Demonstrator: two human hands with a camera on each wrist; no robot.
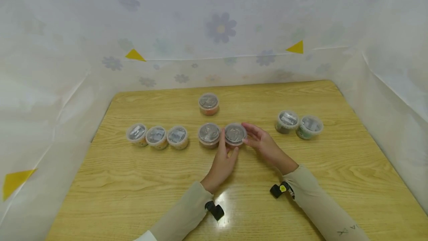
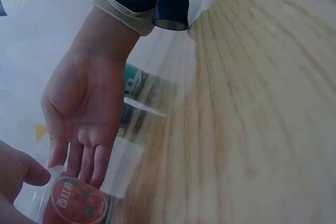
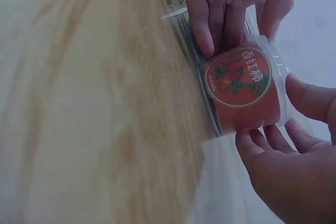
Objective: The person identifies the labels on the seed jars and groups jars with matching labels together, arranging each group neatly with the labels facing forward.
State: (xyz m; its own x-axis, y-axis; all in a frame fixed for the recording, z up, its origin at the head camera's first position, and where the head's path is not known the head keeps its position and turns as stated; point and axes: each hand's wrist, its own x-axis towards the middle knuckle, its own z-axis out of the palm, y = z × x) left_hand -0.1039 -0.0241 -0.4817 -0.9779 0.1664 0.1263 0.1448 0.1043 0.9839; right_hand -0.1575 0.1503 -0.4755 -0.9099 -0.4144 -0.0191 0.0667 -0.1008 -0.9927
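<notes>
Both hands flank a round plastic tub [image 3: 244, 85] with a red tomato label and a grey top. On its left side my left hand [image 1: 224, 161] holds it, fingers slipped between it and a neighbouring tub [image 1: 209, 133]. The thumb is toward the front. On the right, my right hand [image 1: 267, 148] grips the rim between thumb and fingers. From the right wrist view, its thumb lies by the pale rim and its fingertips at the side of the red tub.
Behind stands another orange-red tub [image 1: 208, 104]. To the left, three tubs [image 1: 157, 137] form a row. A dark tub [image 1: 287, 122] and a green tub [image 1: 310, 127] stand at the right on the wooden table [image 1: 140, 185]. White flowered sheeting [image 1: 187, 40] surrounds the table.
</notes>
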